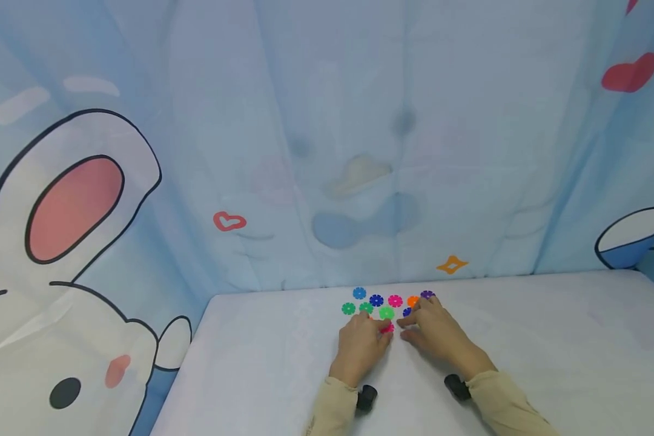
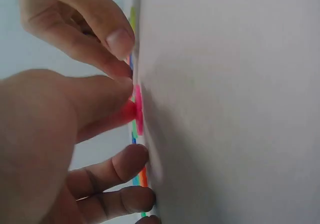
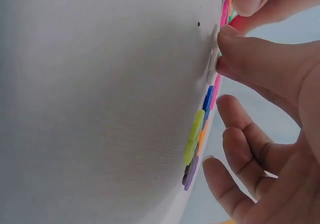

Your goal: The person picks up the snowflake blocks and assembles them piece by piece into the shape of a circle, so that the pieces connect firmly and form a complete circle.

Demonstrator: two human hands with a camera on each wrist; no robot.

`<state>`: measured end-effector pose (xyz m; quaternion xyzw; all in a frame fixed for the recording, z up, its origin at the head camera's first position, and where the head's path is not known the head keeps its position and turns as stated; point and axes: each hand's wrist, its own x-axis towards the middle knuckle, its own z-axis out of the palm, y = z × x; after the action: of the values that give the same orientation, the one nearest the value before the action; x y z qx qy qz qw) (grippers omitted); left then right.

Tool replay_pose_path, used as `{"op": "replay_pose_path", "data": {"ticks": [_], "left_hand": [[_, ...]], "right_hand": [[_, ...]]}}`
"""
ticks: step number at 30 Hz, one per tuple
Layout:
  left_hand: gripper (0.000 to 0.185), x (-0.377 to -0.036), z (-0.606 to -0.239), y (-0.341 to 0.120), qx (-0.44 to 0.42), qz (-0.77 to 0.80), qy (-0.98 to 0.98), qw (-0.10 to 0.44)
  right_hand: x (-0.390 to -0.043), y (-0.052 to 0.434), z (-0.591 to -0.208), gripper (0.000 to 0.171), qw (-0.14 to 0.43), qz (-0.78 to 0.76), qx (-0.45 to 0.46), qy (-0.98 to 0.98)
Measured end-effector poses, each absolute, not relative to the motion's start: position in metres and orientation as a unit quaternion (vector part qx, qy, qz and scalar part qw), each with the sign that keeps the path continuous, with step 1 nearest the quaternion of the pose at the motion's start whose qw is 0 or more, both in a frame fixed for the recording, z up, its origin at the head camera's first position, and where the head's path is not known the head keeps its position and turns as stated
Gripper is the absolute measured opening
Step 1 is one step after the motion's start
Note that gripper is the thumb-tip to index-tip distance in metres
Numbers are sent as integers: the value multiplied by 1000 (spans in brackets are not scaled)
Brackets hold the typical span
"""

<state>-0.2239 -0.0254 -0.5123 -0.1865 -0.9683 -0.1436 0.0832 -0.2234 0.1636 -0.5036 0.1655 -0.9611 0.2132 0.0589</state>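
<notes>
My left hand [image 1: 358, 346] pinches a pink snowflake disc [image 2: 139, 111] between thumb and index finger, low over the white table. To its right, my right hand [image 1: 438, 333] has thumb and index finger on a white snowflake disc [image 3: 213, 58], which blends into the table in the head view. The other fingers of both hands are spread apart. Close beyond the hands lie more discs: a light green disc [image 1: 386, 312], a dark blue disc [image 1: 376, 300], a pink one [image 1: 395, 301] and a purple one [image 1: 427, 294]. The right hand partly covers an orange disc [image 1: 412, 301].
A light blue disc [image 1: 359, 293] and a green disc [image 1: 348, 309] lie at the group's left. The white table [image 1: 261, 363] ends at a printed blue curtain [image 1: 327, 151] close behind the discs. In the right wrist view, a yellow-green disc [image 3: 194, 138] lies below the white one.
</notes>
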Motion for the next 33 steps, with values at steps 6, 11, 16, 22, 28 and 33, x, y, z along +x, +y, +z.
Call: {"op": "replay_pose_path", "data": {"ticks": [6, 11, 16, 22, 28, 33], "left_hand": [[11, -217, -514, -23, -180, -183, -961, 101], [9, -217, -515, -23, -186, -198, -956, 108], [14, -217, -513, -21, -179, -195, -960, 89], [27, -218, -511, -21, -156, -207, -964, 54], [30, -217, -510, -20, -130, -236, -962, 38], [32, -214, -506, -16, -115, -217, -969, 36]], "right_hand": [[-222, 162, -503, 15, 64, 230, 162, -958], [-222, 161, -500, 19, 32, 240, 150, -959], [-223, 161, -497, 29, -12, 249, 136, -959], [-221, 163, -494, 37, -15, 269, 137, -953], [-220, 167, -496, 35, -15, 277, 133, -952], [-221, 172, -495, 24, -7, 285, 144, -948]]}}
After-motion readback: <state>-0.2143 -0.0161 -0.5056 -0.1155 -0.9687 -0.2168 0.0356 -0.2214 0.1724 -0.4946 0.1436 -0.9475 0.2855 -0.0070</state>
